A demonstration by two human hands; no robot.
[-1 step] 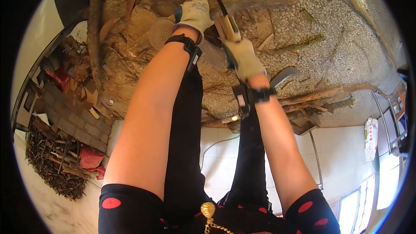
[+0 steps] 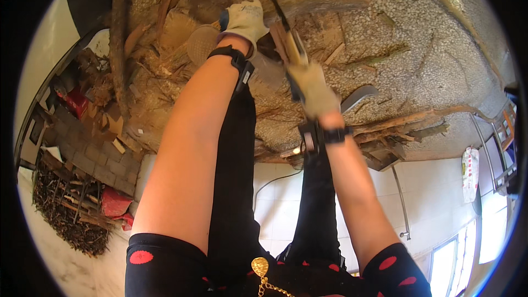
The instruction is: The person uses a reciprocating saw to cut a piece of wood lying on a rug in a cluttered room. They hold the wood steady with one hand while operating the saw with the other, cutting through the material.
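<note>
"Where was the right hand (image 2: 313,89), please?"

"It was near the middle, in a pale glove, closed around the handle of a tool (image 2: 297,50). The dark, narrow blade (image 2: 275,3) pointed away from the person, and a little to the left."

"And the branch (image 2: 330,1), where did it lie?"

"It lay on the speckled floor (image 2: 434,49), beyond the hands, nearly from left to right. In this view the blade crossed over its left part. If the two were touching, I could not tell."

"What about the left hand (image 2: 245,22)?"

"It was also gloved, and it was near the left end of the branch, with the fingers bent. They were partly hidden, so I could not tell whether they gripped the wood."

"Which things were around?"

"A brown piece (image 2: 279,41) of wood was just beside the handle, on its left. A grey curved blade (image 2: 361,95) was near the right wrist, which partly covered it. Farther left, a long pole (image 2: 118,44) of wood lay. Both wrists carried black straps (image 2: 229,51), and a red bag (image 2: 115,202) was at the lower left, beside a pile of sticks (image 2: 69,214)."
</note>
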